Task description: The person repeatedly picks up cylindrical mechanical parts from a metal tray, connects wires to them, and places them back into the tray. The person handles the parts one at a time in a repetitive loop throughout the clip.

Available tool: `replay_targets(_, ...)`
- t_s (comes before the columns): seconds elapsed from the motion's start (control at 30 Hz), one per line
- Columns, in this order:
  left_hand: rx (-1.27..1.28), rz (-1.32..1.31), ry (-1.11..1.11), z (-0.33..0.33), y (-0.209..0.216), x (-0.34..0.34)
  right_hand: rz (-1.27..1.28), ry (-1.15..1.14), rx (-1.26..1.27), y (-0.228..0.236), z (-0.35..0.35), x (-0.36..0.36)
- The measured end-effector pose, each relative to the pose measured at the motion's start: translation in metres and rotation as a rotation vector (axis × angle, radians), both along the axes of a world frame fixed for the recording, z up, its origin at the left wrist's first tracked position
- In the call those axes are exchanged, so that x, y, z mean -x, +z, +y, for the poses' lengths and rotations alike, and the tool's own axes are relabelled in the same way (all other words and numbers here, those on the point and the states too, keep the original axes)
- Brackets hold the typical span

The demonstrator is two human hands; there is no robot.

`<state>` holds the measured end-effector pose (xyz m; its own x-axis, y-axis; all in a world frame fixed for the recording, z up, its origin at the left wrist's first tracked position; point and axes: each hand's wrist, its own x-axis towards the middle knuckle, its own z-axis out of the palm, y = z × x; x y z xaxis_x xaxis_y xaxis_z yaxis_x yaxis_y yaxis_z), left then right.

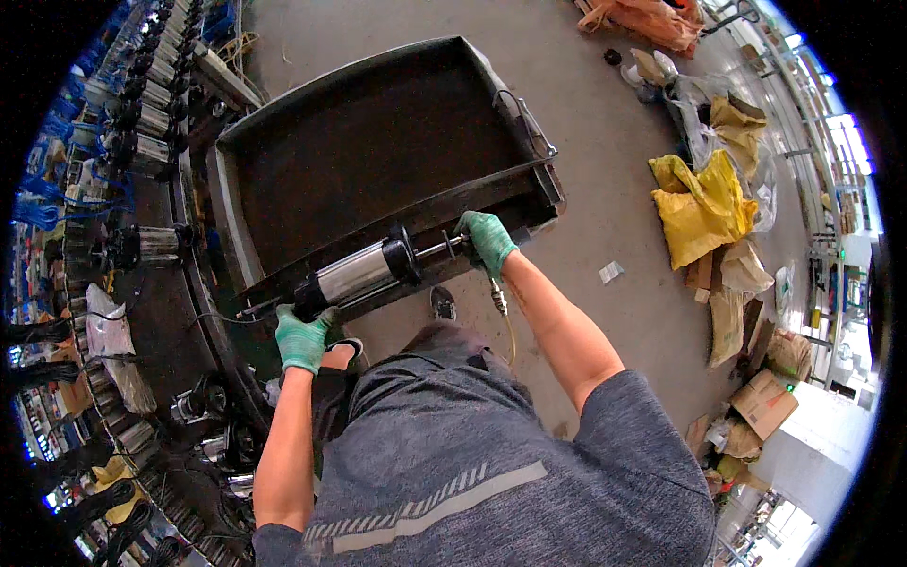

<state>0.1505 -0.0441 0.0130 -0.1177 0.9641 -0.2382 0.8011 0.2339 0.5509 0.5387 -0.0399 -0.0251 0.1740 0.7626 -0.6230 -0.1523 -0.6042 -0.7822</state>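
Note:
A submersible-pump-like motor (pixel 357 274), with a shiny steel barrel and black ends, lies tilted along the near ledge of a large dark metal tub (pixel 248 241). My left hand (pixel 303 338), in a green glove, is closed around its black left end, where a black cable comes out. From the other end a thin metal shaft (pixel 436 249) points right. My right hand (pixel 487 242), also gloved, is closed at the shaft's tip around a hose-fed tool mostly hidden by the glove. Below it hang a metal coupler (pixel 499 299) and a yellowish hose (pixel 513 342).
Several similar motors (pixel 151 246) stand along a dark rail and racks on the left. At right, yellow sacks (pixel 704 210), plastic bags and cardboard boxes (pixel 763 404) lie on the floor. A wire handle (pixel 536 128) sits on the tub's right rim. My shoes are below the tub.

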Motion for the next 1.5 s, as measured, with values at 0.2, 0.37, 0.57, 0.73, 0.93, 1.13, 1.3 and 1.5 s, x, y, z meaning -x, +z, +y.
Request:
replay_targets(0.2,-0.005,-0.155,0.023,-0.006,-0.014,0.007,0.130,0.052,-0.063,0.019,-0.009,-0.011)
replay_targets(0.37,-0.002,-0.144,0.021,-0.007,0.003,-0.007,-0.300,0.142,-0.185,0.031,-0.014,-0.080)
replay_targets(0.57,-0.046,-0.194,0.043,-0.010,0.000,-0.009,-1.259,0.520,0.202,0.028,0.026,-0.170)
replay_targets(0.73,0.067,-0.097,0.119,-0.011,0.015,-0.013,-1.366,0.670,0.178,0.027,0.056,-0.161)
replay_targets(0.93,0.028,-0.129,0.093,-0.010,0.015,-0.013,-1.320,0.454,0.201,0.018,0.045,-0.167)
replay_targets(1.13,0.007,0.147,-0.171,-0.003,0.018,0.018,-0.990,0.304,-0.421,0.081,0.038,-0.037)
replay_targets(1.3,-0.266,0.656,-0.405,0.029,-0.001,0.108,-0.752,0.506,-0.678,0.097,0.032,0.091)
replay_targets(1.5,0.028,0.504,-0.487,0.055,-0.009,0.175,-1.222,0.676,-0.645,0.092,0.042,0.144)
